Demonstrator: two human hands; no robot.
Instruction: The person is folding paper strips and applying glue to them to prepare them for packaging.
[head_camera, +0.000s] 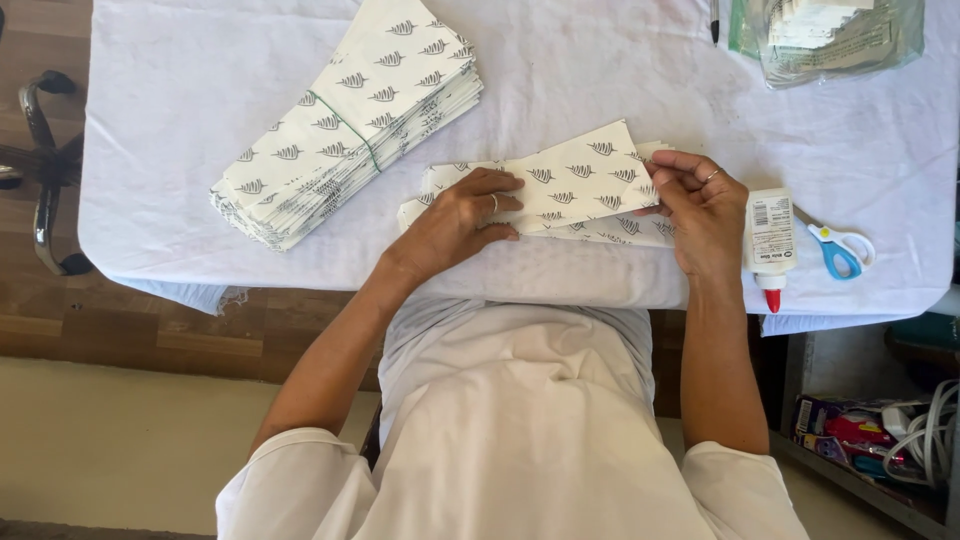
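The bag (575, 180) lies near the tabletop (200, 80) front edge, with bare cloth behind it. It is white paper with grey leaf prints. The left hand (460, 220) presses it flat; the right hand (700, 205) pinches its end. Glue (771, 240) stands just right.

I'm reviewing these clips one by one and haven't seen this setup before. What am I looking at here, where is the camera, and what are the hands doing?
There is no machine: a person's two bare hands, filmed by one camera worn on their head, looking down. The left hand presses flat on a leaf-printed white paper piece; the right hand pinches its right end. It lies on a few similar pieces. On the white-clothed table there are also a banded stack of printed paper, a white glue bottle with a red tip, blue-handled scissors and a clear plastic packet.
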